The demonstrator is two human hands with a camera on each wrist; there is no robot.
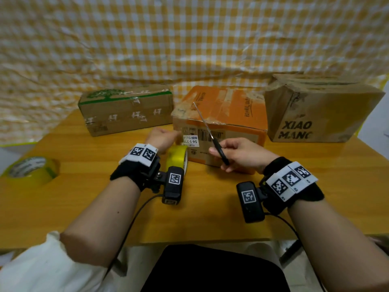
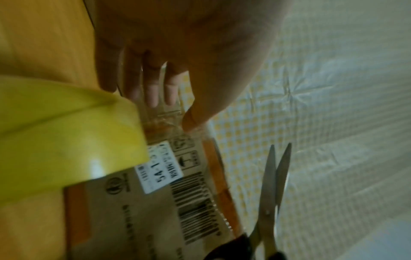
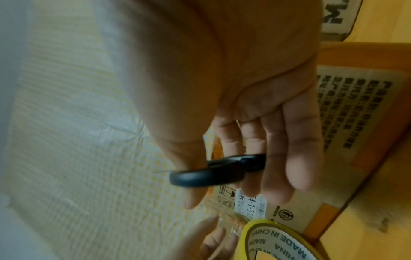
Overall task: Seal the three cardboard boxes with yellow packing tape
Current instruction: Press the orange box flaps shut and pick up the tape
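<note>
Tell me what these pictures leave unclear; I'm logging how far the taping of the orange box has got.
- Head view: the left hand hides the pulled tape strip's end and where it sticks.
- Head view: the wrist camera covers the lower part of the yellow tape roll.
- Left wrist view: the strip is clear and blurred against the orange box; its edges can't be traced.
- Right wrist view: the right hand hides the blades of the scissors.
</note>
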